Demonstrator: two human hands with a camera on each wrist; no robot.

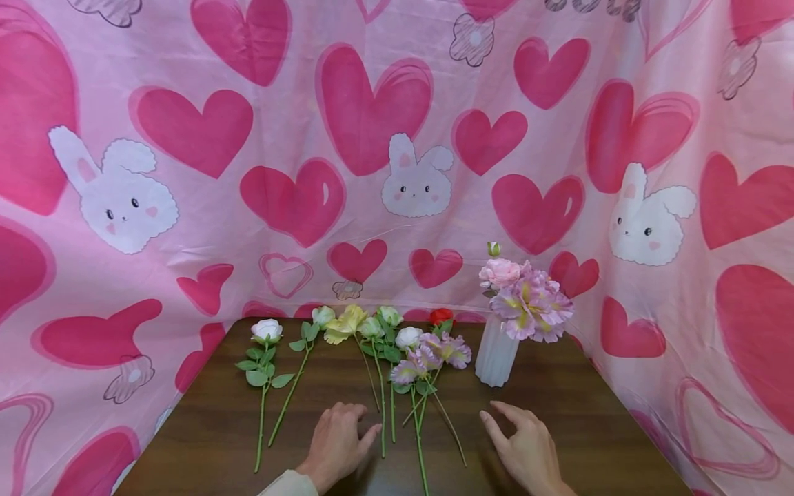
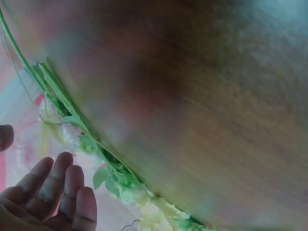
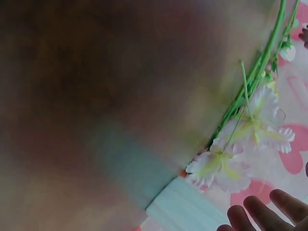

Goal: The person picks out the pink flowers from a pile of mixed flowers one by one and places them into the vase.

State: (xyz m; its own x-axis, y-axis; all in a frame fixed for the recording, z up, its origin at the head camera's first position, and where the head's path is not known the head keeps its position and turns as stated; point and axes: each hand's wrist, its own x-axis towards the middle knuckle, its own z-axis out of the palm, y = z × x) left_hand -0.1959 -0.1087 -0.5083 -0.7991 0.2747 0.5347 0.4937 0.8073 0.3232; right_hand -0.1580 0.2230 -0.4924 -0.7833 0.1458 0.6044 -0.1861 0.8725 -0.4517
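My left hand [image 1: 340, 441] hovers low over the front of the table, fingers relaxed and holding nothing. Just beyond it lie the stems of a yellow flower [image 1: 347, 324] and pale green-white roses [image 1: 372, 328]. On the right, my empty right hand [image 1: 527, 444] has its thumb and fingers loosely apart, in front of a white ribbed vase [image 1: 496, 355]. A pink rose [image 1: 500, 273], a small bud and a large lilac flower [image 1: 532, 303] stand in the vase. Lilac flowers [image 1: 428, 358] with crossing stems lie between the hands. In the left wrist view, the left fingers [image 2: 57, 192] are slightly bent.
A white rose [image 1: 267, 331] and a pale rose [image 1: 323, 316] lie at the left of the brown table [image 1: 198, 441]. Farther right are another white rose [image 1: 409, 337] and a red flower [image 1: 441, 316]. A pink cloth [image 1: 285, 124] with hearts and rabbits surrounds the table.
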